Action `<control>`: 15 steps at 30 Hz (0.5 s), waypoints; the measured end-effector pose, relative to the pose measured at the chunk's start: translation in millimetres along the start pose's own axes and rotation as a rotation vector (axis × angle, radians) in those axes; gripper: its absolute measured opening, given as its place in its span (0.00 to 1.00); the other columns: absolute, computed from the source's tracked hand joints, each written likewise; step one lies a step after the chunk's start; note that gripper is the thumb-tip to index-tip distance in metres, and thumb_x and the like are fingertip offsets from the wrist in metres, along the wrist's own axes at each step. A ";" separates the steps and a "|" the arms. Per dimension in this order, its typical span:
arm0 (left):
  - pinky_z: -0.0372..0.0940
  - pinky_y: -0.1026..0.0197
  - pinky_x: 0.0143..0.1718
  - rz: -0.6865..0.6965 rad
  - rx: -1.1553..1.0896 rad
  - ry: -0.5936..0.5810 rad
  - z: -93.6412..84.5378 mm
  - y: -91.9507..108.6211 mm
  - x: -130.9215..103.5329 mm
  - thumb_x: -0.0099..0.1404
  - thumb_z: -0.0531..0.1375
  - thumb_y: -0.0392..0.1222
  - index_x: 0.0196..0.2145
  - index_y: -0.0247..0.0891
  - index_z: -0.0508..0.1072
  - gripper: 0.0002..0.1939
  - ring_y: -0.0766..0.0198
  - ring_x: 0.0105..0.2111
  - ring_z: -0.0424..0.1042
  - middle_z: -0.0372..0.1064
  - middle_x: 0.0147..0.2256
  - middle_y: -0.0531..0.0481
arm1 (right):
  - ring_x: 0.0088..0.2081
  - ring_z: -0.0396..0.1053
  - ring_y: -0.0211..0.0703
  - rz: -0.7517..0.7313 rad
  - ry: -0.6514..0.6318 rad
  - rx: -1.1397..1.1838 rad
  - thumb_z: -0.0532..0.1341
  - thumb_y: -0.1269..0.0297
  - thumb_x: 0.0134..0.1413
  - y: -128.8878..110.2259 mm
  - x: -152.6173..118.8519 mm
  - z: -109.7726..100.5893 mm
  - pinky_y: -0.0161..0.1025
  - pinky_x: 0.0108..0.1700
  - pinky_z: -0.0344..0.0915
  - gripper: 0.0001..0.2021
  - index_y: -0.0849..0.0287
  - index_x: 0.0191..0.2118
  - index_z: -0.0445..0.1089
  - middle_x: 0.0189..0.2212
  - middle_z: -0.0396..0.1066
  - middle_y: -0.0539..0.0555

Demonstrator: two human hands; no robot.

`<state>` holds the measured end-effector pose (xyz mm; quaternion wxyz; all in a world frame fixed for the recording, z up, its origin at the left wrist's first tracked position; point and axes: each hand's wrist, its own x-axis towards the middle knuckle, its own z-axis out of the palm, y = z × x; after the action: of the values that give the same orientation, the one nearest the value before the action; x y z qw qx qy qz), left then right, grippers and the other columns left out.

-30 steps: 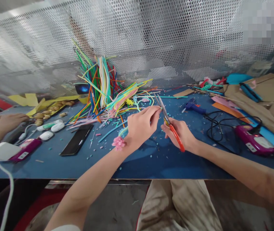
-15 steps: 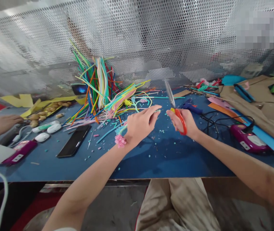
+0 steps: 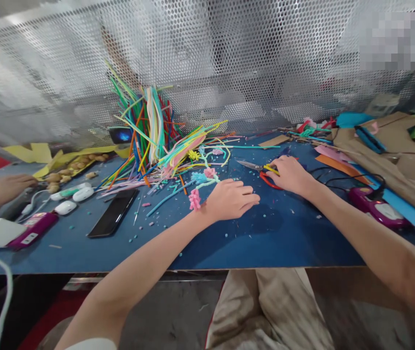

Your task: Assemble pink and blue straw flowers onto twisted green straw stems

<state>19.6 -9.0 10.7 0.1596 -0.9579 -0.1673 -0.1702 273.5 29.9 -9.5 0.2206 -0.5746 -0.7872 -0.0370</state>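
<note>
My left hand (image 3: pixel 232 199) is over the middle of the table, its fingers loosely curled around a pipe-cleaner flower sprig. The sprig's pink flower (image 3: pixel 195 200) sticks out beside my wrist. Its blue flower (image 3: pixel 198 178) and another pink one show beyond the back of the hand, on a pale green stem; the part in the palm is hidden. To the right, my right hand (image 3: pixel 290 174) has its fingers on the red and yellow handles of the scissors (image 3: pixel 254 166). These lie low at the tabletop, blades pointing left and looking closed.
Behind my left hand stands a bundle of colourful pipe cleaners (image 3: pixel 154 129), with more lying loose. A black phone (image 3: pixel 112 216) lies left, near another person's hand (image 3: pixel 14 187). Cardboard (image 3: pixel 393 160) and a purple power strip (image 3: pixel 378 209) are right. Small clippings dot the blue table (image 3: pixel 280 248).
My right hand has lowered the scissors to the tabletop, and their blades have swung from upright to pointing left. My left hand has moved slightly right and nearer, turning so more of the sprig shows.
</note>
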 end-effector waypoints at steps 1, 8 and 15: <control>0.52 0.56 0.34 0.060 -0.007 -0.009 0.2 1.5 1.1 0.75 0.52 0.47 0.42 0.47 0.77 0.13 0.63 0.33 0.67 0.73 0.33 0.53 | 0.47 0.72 0.59 -0.018 0.055 0.058 0.60 0.61 0.59 -2.5 0.2 -2.3 0.54 0.53 0.63 0.12 0.64 0.40 0.76 0.41 0.76 0.66; 0.56 0.54 0.43 0.330 -0.135 -0.069 -0.4 24.0 5.5 0.70 0.54 0.42 0.34 0.43 0.75 0.11 0.60 0.37 0.66 0.71 0.34 0.48 | 0.34 0.72 0.43 -0.107 -0.408 0.988 0.55 0.49 0.65 -53.7 -17.3 -16.5 0.40 0.38 0.67 0.20 0.57 0.40 0.79 0.34 0.78 0.52; 0.62 0.53 0.56 0.372 -0.202 -0.006 2.8 26.3 4.8 0.67 0.58 0.40 0.40 0.43 0.77 0.08 0.58 0.47 0.71 0.76 0.44 0.46 | 0.32 0.71 0.39 0.146 -0.255 1.370 0.68 0.53 0.54 -76.8 -25.6 -2.5 0.38 0.38 0.68 0.13 0.58 0.34 0.78 0.32 0.76 0.51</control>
<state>34.5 -30.2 3.5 0.0911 -0.9839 0.0298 -0.1506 209.7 -19.4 -2.2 0.4409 -0.3576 -0.6123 0.5503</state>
